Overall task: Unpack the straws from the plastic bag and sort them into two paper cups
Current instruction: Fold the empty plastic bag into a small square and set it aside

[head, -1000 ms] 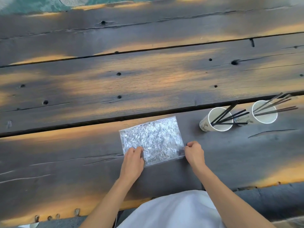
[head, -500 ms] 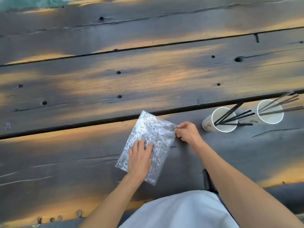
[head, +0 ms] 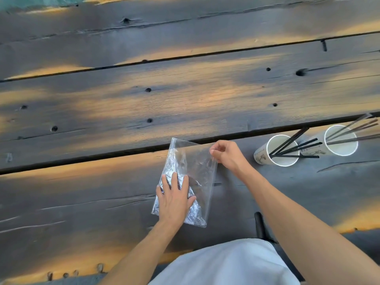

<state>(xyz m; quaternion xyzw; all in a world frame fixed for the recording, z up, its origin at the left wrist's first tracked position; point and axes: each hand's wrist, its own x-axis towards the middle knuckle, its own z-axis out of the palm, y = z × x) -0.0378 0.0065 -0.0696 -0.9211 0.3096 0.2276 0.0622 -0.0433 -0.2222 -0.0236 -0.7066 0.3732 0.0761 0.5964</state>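
Dark plank table point(head: 185, 99); warm light patches

Two bare forearms reach forward from the bottom of the head camera's view. The left hand point(head: 174, 199) lies palm down with its fingers straight and slightly spread, pressing flat on the plastic bag point(head: 198, 165). The right hand point(head: 227, 155) is farther forward and to the right, its wrist bent and its fingers curled, pinching the bag's far right edge between thumb and fingertips. The hands are apart.
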